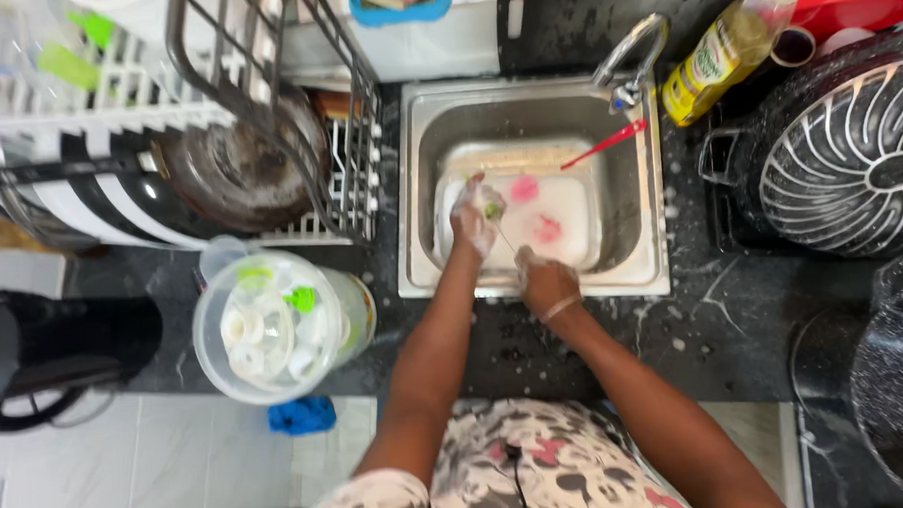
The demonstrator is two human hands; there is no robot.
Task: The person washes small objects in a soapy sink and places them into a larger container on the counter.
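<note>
Both hands are in a small steel sink (pixel 421 195) over a white basin of soapy water with pink things in it (pixel 570 215). My left hand (pixel 473 215) is covered in foam and closed on a small green sponge or scrubber. My right hand (pixel 545 281), with a bangle on the wrist, grips the near end of a thin utensil that runs up toward the left hand. What kind of utensil it is cannot be told. A red-handled utensil (pixel 605 143) leans in the sink's far right corner under the tap (pixel 633 52).
Left of the sink stands a wire dish rack (pixel 256 111) with pans and lids. A clear plastic tub of small white parts (pixel 274 325) sits at front left, a black kettle (pixel 45 348) beyond it. A yellow bottle (pixel 715 59) and black pots (pixel 848 150) crowd the right.
</note>
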